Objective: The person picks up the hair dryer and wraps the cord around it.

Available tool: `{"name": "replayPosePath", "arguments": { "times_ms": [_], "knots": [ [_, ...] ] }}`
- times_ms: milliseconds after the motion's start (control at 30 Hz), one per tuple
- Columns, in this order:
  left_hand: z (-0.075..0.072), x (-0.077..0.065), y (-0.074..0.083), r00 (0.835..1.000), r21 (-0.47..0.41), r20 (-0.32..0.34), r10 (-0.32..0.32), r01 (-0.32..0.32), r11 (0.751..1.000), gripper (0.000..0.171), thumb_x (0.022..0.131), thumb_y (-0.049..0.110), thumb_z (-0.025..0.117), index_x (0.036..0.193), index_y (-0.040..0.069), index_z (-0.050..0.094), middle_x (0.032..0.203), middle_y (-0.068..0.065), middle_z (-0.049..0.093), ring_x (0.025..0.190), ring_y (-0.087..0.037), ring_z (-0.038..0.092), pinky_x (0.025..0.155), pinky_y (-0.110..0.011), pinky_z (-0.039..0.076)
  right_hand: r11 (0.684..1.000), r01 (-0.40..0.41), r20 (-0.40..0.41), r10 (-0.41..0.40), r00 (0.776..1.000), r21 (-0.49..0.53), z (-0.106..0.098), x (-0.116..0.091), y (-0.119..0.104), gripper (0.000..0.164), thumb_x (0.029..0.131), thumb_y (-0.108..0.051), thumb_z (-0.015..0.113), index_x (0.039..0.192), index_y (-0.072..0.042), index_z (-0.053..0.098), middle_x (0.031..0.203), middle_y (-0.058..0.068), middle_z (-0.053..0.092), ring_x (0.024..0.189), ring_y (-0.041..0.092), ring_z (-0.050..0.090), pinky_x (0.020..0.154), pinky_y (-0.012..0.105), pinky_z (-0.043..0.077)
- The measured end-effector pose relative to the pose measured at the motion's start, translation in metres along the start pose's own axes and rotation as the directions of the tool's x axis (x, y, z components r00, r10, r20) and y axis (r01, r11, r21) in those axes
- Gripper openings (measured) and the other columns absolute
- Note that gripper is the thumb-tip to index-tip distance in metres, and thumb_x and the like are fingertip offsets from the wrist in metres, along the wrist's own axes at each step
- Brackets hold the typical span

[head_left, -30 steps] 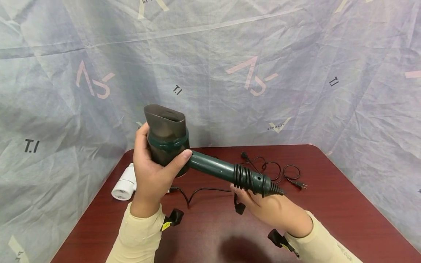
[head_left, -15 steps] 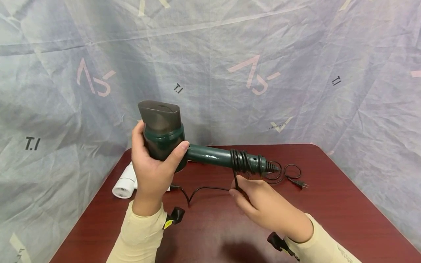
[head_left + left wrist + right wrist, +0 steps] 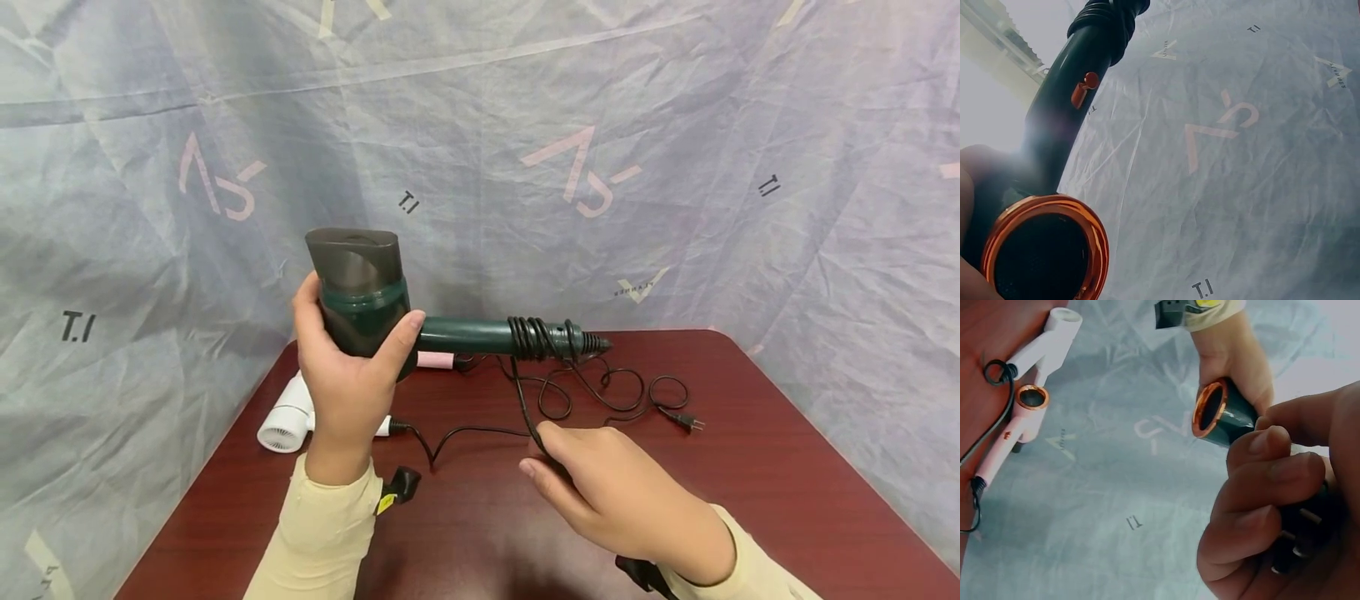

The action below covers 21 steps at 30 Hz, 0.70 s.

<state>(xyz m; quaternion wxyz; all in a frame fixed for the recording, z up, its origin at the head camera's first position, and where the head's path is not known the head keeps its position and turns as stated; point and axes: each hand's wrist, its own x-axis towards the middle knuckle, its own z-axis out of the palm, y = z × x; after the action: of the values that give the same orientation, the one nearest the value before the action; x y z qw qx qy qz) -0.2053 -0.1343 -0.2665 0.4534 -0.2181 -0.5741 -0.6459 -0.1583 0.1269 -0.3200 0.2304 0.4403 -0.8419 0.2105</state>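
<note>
My left hand (image 3: 347, 400) grips the dark green hair dryer (image 3: 467, 335) round its barrel, thumb at the top of the handle. A smoky flat nozzle (image 3: 356, 254) points up, and the handle lies level toward the right. Black cord (image 3: 531, 338) is wound round the handle's end, with a length hanging from it. My right hand (image 3: 618, 492) holds that length below the handle, fingers curled. In the right wrist view metal prongs of a dark plug (image 3: 1310, 515) show inside the palm. The left wrist view shows the dryer's orange ring (image 3: 1100, 250) and orange switch (image 3: 1083, 91).
A white hair dryer (image 3: 287, 421) lies at the left of the dark red table (image 3: 480, 517). Behind the green dryer lies a pink one (image 3: 435, 360). Loose black cords and a plug (image 3: 686, 422) spread over the right back. Grey printed cloth (image 3: 480, 150) hangs around the table.
The right hand has closed on the cord and drawn it down and away from the handle, lengthening the free part. The dryer has swung level, its handle end rising, and shifted slightly left.
</note>
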Motion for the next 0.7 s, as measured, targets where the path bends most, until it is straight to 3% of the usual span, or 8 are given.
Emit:
{"name": "replayPosePath", "arguments": {
  "times_ms": [233,433,567,700],
  "knots": [
    [0.003,-0.004,0.001,0.998,0.076,0.036,0.053,-0.055,0.996,0.081,0.075,-0.004,0.084,0.146,0.004,0.046,0.127,-0.011,0.062,0.109,-0.025,0.061,0.092,-0.03,0.054,0.999,0.031,-0.044,-0.032,0.999,-0.027,-0.008,0.001,-0.002,0.029,0.103,-0.021,0.062,0.083,-0.021,0.042,0.066,-0.015,0.03,0.061,-0.008,0.024,0.055,0.006,0.023],
    [0.006,-0.007,0.004,0.99,0.208,0.095,0.109,-0.127,0.97,0.079,0.074,-0.001,0.087,0.142,-0.006,0.047,0.125,-0.018,0.061,0.108,-0.024,0.061,0.093,-0.029,0.052,0.998,0.007,-0.07,-0.012,0.997,-0.063,-0.017,-0.001,0.001,0.029,0.103,-0.02,0.062,0.082,-0.022,0.042,0.067,-0.013,0.028,0.061,-0.007,0.022,0.056,0.008,0.021],
    [0.008,-0.008,0.002,0.985,0.284,0.129,0.117,-0.15,0.947,0.079,0.072,0.002,0.089,0.14,-0.006,0.05,0.124,-0.018,0.062,0.109,-0.024,0.061,0.096,-0.031,0.049,0.996,-0.001,-0.104,-0.008,0.995,-0.085,-0.024,-0.002,0.005,0.017,0.102,-0.019,0.064,0.089,-0.023,0.053,0.071,-0.017,0.038,0.062,-0.006,0.03,0.057,0.008,0.028],
    [0.007,-0.01,-0.012,0.976,0.329,0.178,0.128,-0.181,0.927,0.081,0.071,0.012,0.092,0.141,0.002,0.053,0.124,-0.011,0.066,0.108,-0.023,0.062,0.096,-0.035,0.049,0.994,0.046,-0.18,-0.063,0.982,-0.1,-0.03,-0.002,0.009,0.004,0.103,-0.023,0.064,0.1,-0.022,0.064,0.078,-0.019,0.05,0.064,-0.006,0.039,0.059,0.009,0.035]
  ]
}}
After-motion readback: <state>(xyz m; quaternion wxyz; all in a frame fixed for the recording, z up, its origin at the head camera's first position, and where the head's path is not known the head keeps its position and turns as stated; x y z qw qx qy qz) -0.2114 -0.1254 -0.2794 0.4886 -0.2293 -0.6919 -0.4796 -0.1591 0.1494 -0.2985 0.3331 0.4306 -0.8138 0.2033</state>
